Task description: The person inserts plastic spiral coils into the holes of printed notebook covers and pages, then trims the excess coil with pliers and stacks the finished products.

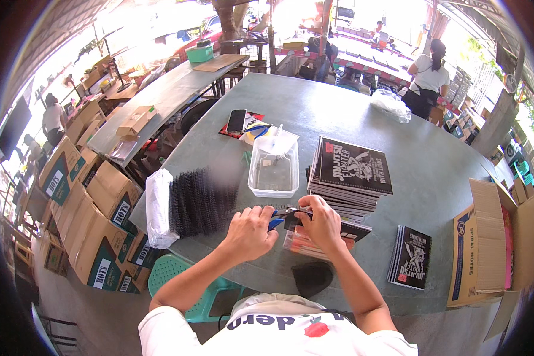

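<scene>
My left hand (252,234) is closed round the blue handles of a pair of pliers (275,223), whose metal jaws point right. My right hand (321,224) is closed in a pinch at the jaws. What its fingers hold is too small to make out. A thin dark coil seems to run left from the jaws. Under and beside my right hand lie black spiral notebooks and some orange-edged sheets (305,244). Just beyond rises a tall stack of black-covered spiral notebooks (353,169). Left of my left hand lies a bundle of black binding coils (200,200).
A clear plastic tub (274,175) stands beyond my hands, a phone (236,120) behind it. White plastic wrap (160,207) edges the coils. Two notebooks (410,256) and an open carton (483,237) are at right. A green stool (190,285) stands below; stacked cartons (95,237) fill the left.
</scene>
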